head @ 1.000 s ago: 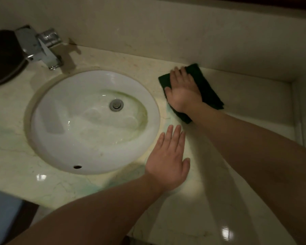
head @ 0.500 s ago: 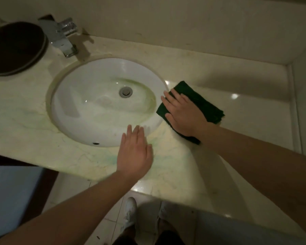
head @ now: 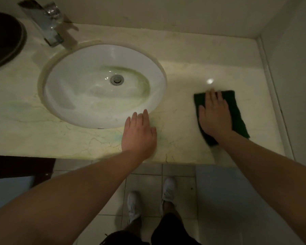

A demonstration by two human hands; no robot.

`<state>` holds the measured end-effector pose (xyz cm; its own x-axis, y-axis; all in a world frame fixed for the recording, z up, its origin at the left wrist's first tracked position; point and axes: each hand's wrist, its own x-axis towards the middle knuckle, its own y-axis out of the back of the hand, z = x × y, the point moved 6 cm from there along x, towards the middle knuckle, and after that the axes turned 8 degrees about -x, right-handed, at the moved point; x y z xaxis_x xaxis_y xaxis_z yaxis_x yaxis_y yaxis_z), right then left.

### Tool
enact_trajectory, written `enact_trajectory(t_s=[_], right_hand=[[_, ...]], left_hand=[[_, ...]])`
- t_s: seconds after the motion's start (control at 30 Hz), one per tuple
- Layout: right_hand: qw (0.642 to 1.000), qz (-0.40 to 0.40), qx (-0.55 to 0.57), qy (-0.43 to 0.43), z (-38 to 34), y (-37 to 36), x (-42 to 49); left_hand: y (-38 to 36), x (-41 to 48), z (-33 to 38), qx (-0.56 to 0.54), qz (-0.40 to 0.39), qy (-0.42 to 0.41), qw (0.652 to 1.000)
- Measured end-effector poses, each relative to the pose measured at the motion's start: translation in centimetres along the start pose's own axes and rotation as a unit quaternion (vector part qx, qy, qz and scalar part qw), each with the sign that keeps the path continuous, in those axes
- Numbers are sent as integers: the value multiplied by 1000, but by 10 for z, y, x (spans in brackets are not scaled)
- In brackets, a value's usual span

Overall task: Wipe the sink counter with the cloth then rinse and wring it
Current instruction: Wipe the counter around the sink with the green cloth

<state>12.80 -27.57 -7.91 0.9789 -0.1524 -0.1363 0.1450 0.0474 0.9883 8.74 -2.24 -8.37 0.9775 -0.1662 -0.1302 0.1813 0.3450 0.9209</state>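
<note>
A dark green cloth [head: 238, 119] lies flat on the pale marble counter [head: 187, 55], to the right of the oval white sink basin [head: 78, 89]. My right hand [head: 215, 114] presses down on the cloth with flat fingers and covers its left half. My left hand [head: 139, 137] rests palm-down on the counter at the basin's front right rim, fingers apart, holding nothing. A chrome faucet [head: 48, 23] stands behind the basin at the upper left. The drain plug [head: 117, 80] sits in the basin's middle.
A dark round object [head: 4, 38] sits on the counter at the far left. Walls [head: 293, 68] close the counter at the back and right. The counter's front edge runs just below my hands. Below it are floor tiles [head: 147, 181] and my white shoes [head: 168, 191].
My right hand has slid the cloth from beside the basin's rim rightward toward the right wall. My left hand stays at the basin's front edge. The view has tilted down toward the floor.
</note>
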Motion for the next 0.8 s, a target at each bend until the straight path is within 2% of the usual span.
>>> enact_trajectory(t_s=[0.1, 0.23, 0.33, 0.4, 0.5, 0.57, 0.6, 0.67, 0.73, 0.8], right_hand=[[998, 22, 34, -45, -56, 6, 6], [996, 22, 36, 81, -124, 1, -60], [991, -1, 40, 128, -97, -7, -114], [996, 1, 9, 86, -47, -12, -117], [995, 0, 7, -95, 29, -14, -84], [981, -14, 39, -191, 37, -8, -63], [980, -7, 48, -195, 22, -4, -55], [989, 10, 54, -136, -35, 4, -51], [998, 16, 55, -33, -97, 2, -65], [997, 2, 52, 52, -124, -4, -87]], left_hand=[[-1, 0, 1, 6, 4, -7, 1000], [-1, 1, 2, 21, 20, -24, 999], [-1, 1, 1, 27, 29, -29, 999], [-1, 0, 1, 36, 25, -30, 999], [0, -1, 0, 43, 19, -24, 999], [0, 0, 1, 41, 19, -22, 999], [-1, 0, 2, 42, 18, -23, 999], [0, 1, 2, 43, 20, -21, 999], [1, 1, 1, 44, 20, -27, 998], [1, 0, 1, 45, 19, -36, 998]])
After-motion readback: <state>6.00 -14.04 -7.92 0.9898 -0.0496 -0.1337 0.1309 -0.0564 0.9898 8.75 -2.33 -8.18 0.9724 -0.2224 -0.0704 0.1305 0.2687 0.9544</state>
